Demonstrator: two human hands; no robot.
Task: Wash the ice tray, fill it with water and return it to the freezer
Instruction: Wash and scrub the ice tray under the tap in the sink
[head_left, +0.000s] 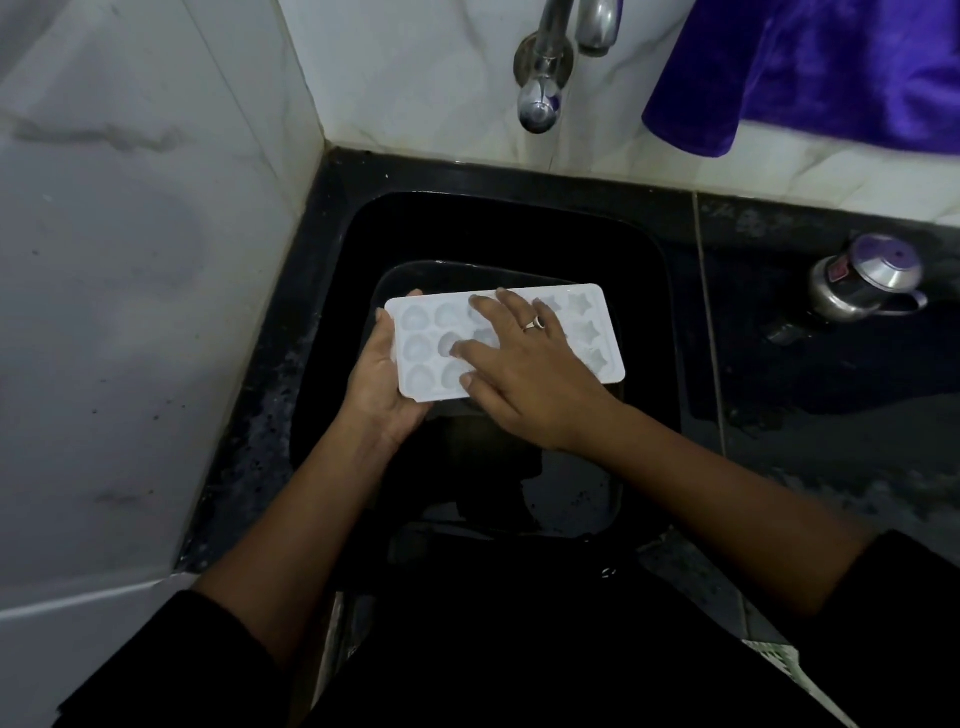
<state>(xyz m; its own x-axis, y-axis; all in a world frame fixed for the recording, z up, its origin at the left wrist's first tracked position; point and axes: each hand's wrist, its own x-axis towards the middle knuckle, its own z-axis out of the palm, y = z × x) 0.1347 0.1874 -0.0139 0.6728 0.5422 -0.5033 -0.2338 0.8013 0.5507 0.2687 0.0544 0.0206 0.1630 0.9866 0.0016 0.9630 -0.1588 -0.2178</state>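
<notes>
A white ice tray (592, 332) with heart- and star-shaped cells is held level over the black sink (644, 312). My left hand (379, 379) grips its left end, palm underneath and fingertips curled over the far edge. My right hand (519, 369), a ring on one finger, lies on top of the tray with straight, spread fingers touching the middle cells. The chrome tap (545, 78) sits on the wall above the sink, and I see no water running from it.
A black countertop (831, 405) surrounds the sink, wet on the right. A small steel lidded pot (862, 280) stands at the right. A purple cloth (821, 67) hangs at the top right. White tiled walls close off the left and back.
</notes>
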